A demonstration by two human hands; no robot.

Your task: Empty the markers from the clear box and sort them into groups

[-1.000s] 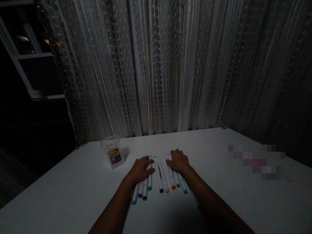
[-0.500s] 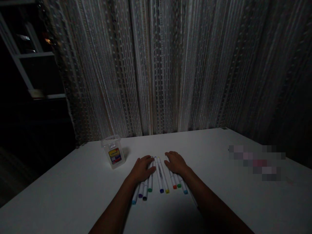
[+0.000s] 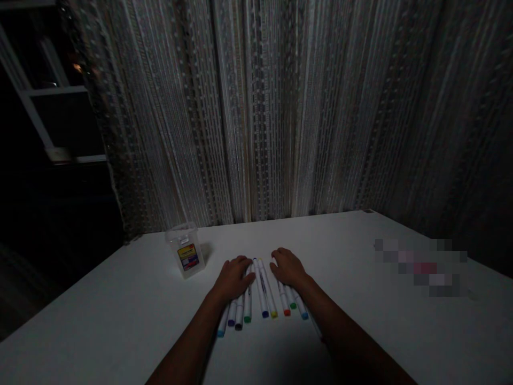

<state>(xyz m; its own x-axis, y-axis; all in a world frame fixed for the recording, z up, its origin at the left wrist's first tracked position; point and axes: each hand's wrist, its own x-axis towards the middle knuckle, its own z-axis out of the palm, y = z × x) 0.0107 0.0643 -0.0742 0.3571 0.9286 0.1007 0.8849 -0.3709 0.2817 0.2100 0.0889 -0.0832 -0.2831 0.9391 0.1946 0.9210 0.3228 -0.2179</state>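
Note:
Several white markers with coloured caps lie side by side on the white table (image 3: 120, 321). My left hand (image 3: 232, 278) lies flat, palm down, over the left group of markers (image 3: 236, 315), fingers spread. Over the right group of markers (image 3: 290, 306) rests my right hand (image 3: 287, 267), likewise flat with its fingers stretched out. Between the two hands, a blue-capped and a yellow-capped marker (image 3: 264, 291) lie uncovered. Neither hand grips anything.
A clear plastic marker box (image 3: 186, 250) with a coloured label stands upright to the left of my left hand. A string curtain (image 3: 260, 107) hangs behind the table's far edge. A blurred patch (image 3: 420, 264) sits at the right of the table. Dark room at left.
My right hand has slid a little to the left, toward the two middle markers, pushing its markers closer in. The left hand has barely moved.

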